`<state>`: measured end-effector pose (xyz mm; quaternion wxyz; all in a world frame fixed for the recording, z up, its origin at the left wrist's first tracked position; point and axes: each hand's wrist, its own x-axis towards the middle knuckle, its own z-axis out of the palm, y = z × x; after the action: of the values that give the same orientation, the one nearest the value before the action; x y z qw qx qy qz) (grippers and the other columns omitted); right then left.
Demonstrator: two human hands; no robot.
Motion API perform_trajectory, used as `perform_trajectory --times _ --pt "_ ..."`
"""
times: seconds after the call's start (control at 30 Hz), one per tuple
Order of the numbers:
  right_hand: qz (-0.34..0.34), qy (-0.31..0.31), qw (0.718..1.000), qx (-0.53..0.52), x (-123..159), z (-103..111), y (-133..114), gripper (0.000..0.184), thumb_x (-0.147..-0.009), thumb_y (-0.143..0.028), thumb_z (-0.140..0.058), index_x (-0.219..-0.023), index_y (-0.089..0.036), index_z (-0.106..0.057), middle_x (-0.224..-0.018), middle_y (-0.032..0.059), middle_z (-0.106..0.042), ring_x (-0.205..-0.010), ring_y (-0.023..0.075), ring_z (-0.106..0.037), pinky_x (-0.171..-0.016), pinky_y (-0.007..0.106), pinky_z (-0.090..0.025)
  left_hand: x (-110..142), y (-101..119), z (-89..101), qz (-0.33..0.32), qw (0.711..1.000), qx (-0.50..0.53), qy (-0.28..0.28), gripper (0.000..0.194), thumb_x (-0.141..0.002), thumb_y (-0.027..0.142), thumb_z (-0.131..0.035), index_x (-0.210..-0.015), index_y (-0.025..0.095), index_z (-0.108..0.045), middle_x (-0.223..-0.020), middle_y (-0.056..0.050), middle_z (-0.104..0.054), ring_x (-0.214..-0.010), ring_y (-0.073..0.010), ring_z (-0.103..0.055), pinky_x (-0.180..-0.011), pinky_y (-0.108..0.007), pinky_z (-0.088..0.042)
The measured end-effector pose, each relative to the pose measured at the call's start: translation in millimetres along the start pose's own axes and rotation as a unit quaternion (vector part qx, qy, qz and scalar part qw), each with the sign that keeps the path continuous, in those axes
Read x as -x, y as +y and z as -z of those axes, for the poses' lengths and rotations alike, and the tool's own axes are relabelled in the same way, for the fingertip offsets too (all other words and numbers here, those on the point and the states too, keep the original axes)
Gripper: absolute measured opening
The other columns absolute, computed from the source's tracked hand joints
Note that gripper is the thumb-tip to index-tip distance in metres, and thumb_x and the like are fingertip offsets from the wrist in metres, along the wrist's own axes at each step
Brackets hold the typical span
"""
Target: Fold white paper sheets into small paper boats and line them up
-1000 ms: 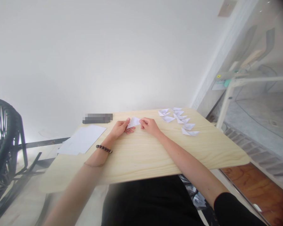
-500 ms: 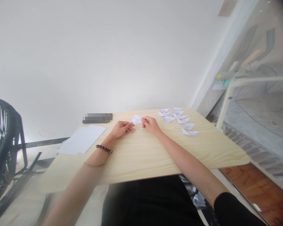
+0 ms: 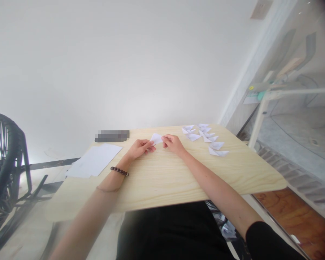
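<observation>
One small white paper (image 3: 156, 138) sits between the left hand (image 3: 141, 148) and the right hand (image 3: 173, 144), over the far half of the table (image 3: 162, 180); each hand pinches one end. Both pinched ends are hidden; its creases are hard to make out.

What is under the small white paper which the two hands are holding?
Part of the left hand and the tabletop show below the small white paper; what it covers cannot be seen.
</observation>
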<state>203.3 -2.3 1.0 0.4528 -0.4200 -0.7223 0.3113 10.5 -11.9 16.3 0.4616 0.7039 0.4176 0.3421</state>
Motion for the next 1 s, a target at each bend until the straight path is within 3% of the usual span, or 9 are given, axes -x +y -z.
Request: perform_trajectory --times 0.2,0.4,0.6,0.8,1.0 --pt "0.018 -0.064 0.997 0.027 3.7 -2.3 -5.3 0.03 -0.078 -0.039 -0.041 -0.068 -0.015 -0.055 -0.057 -0.0004 -0.058 -0.05 0.0076 -0.05 -0.054 0.018 -0.038 1.9 -1.8 -1.0 -0.005 0.999 -0.037 0.008 0.045 -0.067 0.052 -0.052 -0.085 0.011 -0.062 -0.07 -0.003 -0.064 -0.055 -0.0106 -0.052 -0.047 -0.019 -0.035" --pt "0.04 -0.06 0.996 0.052 4.0 -4.5 -6.3 0.03 -0.079 -0.037 -0.04 -0.066 -0.015 -0.056 -0.058 0.0001 -0.06 -0.052 0.0076 -0.051 -0.055 0.018 -0.038 0.0 -4.1 0.5 -0.003 0.996 -0.083 0.021 0.043 -0.067 0.052 -0.051 -0.069 0.011 -0.064 -0.058 -0.001 -0.059 -0.047 -0.008 -0.045 -0.043 -0.019 -0.029" --pt "0.019 -0.041 0.998 0.041 1.5 -4.2 -2.7 0.031 -0.077 -0.041 -0.043 -0.072 -0.014 -0.057 -0.061 0.0007 -0.061 -0.052 0.0076 -0.05 -0.053 0.018 -0.037 -0.2 -3.5 0.5 -0.005 0.995 -0.091 0.044 0.046 -0.07 0.053 -0.046 -0.069 0.011 -0.064 -0.054 0.0 -0.056 -0.044 -0.0073 -0.042 -0.041 -0.019 -0.026" --pt "0.044 -0.071 0.994 0.073 2.3 -2.9 -4.5 0.03 -0.077 -0.039 -0.044 -0.07 -0.014 -0.06 -0.059 0.0001 -0.061 -0.049 0.0064 -0.045 -0.05 0.017 -0.033 -1.4 -3.3 -0.7 -0.059 0.995 -0.046 0.065 0.042 -0.068 0.05 -0.051 -0.082 0.013 -0.063 -0.072 -0.003 -0.063 -0.059 -0.0112 -0.052 -0.052 -0.021 -0.037" --pt "0.055 -0.083 0.991 0.087 2.9 -4.0 -4.0 0.029 -0.077 -0.035 -0.044 -0.065 -0.014 -0.061 -0.059 0.0 -0.061 -0.048 0.0061 -0.044 -0.05 0.018 -0.032 -4.4 -7.5 3.7 -0.037 0.992 -0.091 0.081 0.042 -0.065 0.049 -0.055 -0.08 0.011 -0.066 -0.073 -0.006 -0.065 -0.062 -0.0151 -0.055 -0.053 -0.023 -0.039"
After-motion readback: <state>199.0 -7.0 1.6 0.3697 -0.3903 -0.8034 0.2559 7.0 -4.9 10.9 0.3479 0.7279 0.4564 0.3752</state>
